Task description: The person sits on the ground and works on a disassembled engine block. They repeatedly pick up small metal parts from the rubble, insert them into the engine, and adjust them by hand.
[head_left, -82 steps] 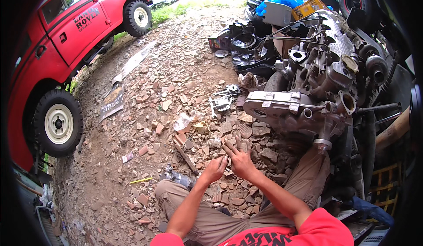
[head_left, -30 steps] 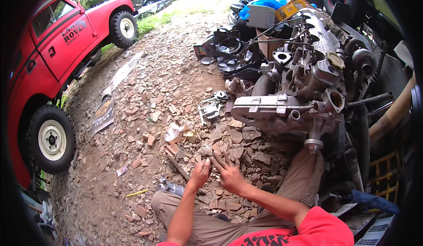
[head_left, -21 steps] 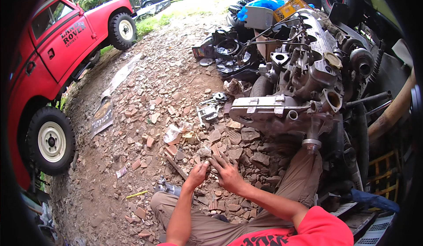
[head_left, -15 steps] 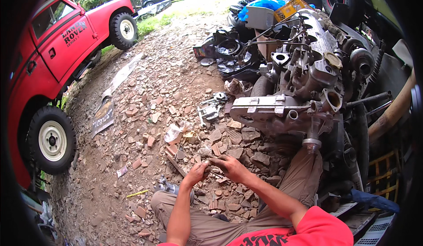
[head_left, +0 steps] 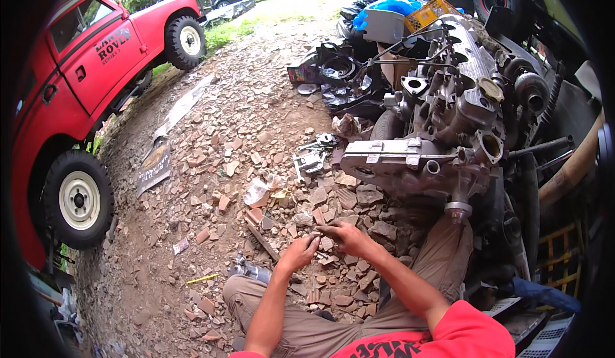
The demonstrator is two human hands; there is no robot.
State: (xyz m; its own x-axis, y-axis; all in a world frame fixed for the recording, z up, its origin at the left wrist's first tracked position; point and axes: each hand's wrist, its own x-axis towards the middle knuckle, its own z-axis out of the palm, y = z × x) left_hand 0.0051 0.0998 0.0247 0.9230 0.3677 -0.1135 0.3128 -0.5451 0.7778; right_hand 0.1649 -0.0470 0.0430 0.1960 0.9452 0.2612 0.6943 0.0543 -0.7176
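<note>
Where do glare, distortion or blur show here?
Head view, top: the distant ground washes out in daylight; head view, left: fisheye distortion warps the red vehicle; head view, right: highlights glint off the engine; head view, below centre: left hand and right hand look reasonably sharp.

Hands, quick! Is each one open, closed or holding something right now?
Left hand: fingers curled; I can't tell if it holds anything.
Right hand: fingers bent toward the left; any small thing in its fingertips is too small to tell.
</note>
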